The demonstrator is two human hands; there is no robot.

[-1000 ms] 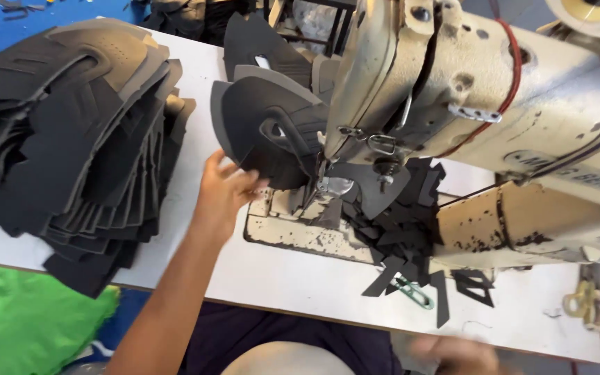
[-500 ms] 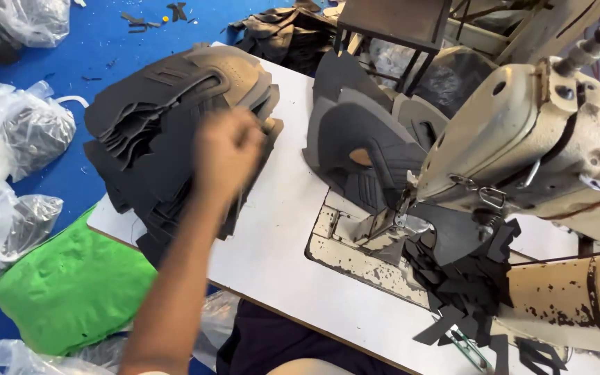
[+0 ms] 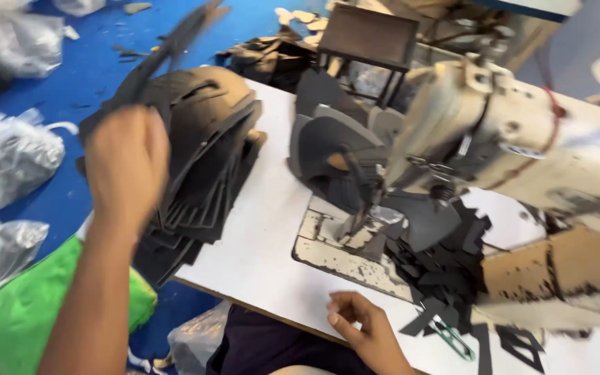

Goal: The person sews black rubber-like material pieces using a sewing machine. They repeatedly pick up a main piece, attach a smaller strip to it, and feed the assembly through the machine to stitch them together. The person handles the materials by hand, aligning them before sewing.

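Head view, one picture.

Left hand (image 3: 128,163): raised over the left end of the white bench (image 3: 265,243), seen from the back and motion-blurred; fingers curled together on one dark cut piece (image 3: 164,52), which stood up and away from the hand toward the blue floor (image 3: 85,62).

Stack of dark cut pieces (image 3: 206,160): one stack, on the bench's left end, just beside and below the left hand; number of pieces too many and too blurred to count.

Right hand (image 3: 364,332): one, resting on the near edge of the bench, fingers loosely curled, holding nothing.

Sewing machine (image 3: 494,139): one, cream, on the bench at right; a dark curved piece (image 3: 328,149) sat at its needle end.

Dark offcuts (image 3: 446,271): one loose heap beneath the machine arm.

Green cloth (image 3: 29,312): one, lower left.

Clear plastic bags (image 3: 15,156): several, on the floor at left.
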